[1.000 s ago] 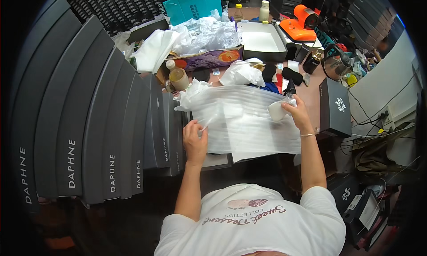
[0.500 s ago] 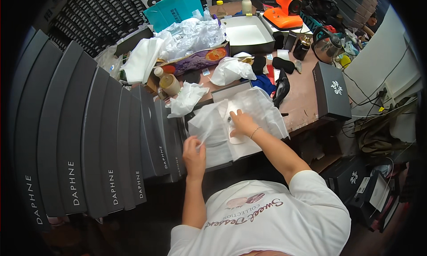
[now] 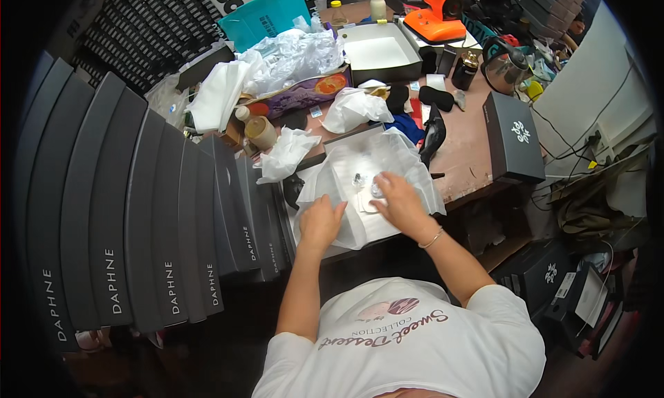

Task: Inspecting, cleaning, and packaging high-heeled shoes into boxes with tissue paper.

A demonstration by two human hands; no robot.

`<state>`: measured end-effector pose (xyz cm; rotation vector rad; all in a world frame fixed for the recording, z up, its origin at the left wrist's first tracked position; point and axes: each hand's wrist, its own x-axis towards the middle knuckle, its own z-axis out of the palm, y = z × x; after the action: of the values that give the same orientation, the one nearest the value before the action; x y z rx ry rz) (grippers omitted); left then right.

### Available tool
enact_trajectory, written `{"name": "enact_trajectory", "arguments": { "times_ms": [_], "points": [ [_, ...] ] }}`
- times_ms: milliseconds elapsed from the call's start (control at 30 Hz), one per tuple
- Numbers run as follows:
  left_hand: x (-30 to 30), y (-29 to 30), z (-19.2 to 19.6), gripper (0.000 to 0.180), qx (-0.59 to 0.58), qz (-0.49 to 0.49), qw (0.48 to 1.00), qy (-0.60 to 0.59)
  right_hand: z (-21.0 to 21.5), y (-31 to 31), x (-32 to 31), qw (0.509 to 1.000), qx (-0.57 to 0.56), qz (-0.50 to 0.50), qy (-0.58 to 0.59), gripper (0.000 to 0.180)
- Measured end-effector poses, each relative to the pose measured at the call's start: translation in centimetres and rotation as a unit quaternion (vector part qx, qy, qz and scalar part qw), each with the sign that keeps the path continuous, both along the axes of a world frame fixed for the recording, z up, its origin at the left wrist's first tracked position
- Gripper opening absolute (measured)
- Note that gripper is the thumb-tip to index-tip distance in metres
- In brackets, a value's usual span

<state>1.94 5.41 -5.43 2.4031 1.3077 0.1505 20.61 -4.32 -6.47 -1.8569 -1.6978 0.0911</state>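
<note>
An open shoebox [image 3: 332,149] lined with white tissue paper [image 3: 332,190] lies in front of me. Inside are pale items [image 3: 367,203] too washed out to identify, with a small dark glittering detail [image 3: 359,180]. My right hand [image 3: 402,205] curls over them, its fingers and thumb around a small shiny piece [image 3: 377,188] whose kind I cannot make out. On the near left part of the tissue rests my left hand [image 3: 321,222], its thumb held out from the fingers. A black shoe [image 3: 293,190], partly hidden, shows beside the tissue on the left.
Tall dark shoeboxes [image 3: 104,204] stand in a row on the left. Crumpled tissue [image 3: 289,153], a bottle [image 3: 259,131] and a black shoe [image 3: 434,136] surround the box. A closed dark box [image 3: 513,138] stands right. Farther back are an orange device [image 3: 436,21] and an open tray-like box [image 3: 384,52].
My left hand has come down and right onto the tissue, which is folded back lower. My right hand has shifted right and nearer, uncovering the dark glittering detail.
</note>
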Motion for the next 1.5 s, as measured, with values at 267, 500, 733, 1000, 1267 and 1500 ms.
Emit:
{"name": "enact_trajectory", "arguments": {
  "times_ms": [267, 500, 733, 1000, 1267, 1500],
  "points": [
    [2.7, 3.9, -2.7, 0.058, -0.076, -0.046, 0.995, 0.056, -5.7, 0.3, 7.8, 0.991, -0.096, -0.092, 0.022, 0.017],
    [5.1, -0.5, -0.1, 0.067, -0.388, 0.094, 0.732, -0.552, 8.0, -3.0, 10.4, 0.997, -0.041, -0.053, 0.035, 0.018],
    [4.4, -4.9, -7.3, 0.063, -0.574, 0.147, 0.498, -0.633, 2.8, -3.1, 7.3, 0.983, -0.136, -0.028, 0.119, 0.031],
    [4.4, -4.2, -9.4, 0.081, -0.305, 0.202, 0.808, -0.462, -4.5, -2.0, 9.0, 0.931, -0.253, -0.107, 0.239, 0.05],
    [6.2, -4.5, -2.4, 0.036, -0.028, -0.14, 0.915, -0.377, -3.1, 3.1, 15.6, 0.975, -0.183, -0.13, 0.01, 0.039],
    [5.4, -2.5, -0.5, 0.032, -0.095, -0.091, 0.901, -0.412, -1.1, -1.7, 23.3, 0.968, 0.0, -0.247, 0.042, 0.044]
  ]
}}
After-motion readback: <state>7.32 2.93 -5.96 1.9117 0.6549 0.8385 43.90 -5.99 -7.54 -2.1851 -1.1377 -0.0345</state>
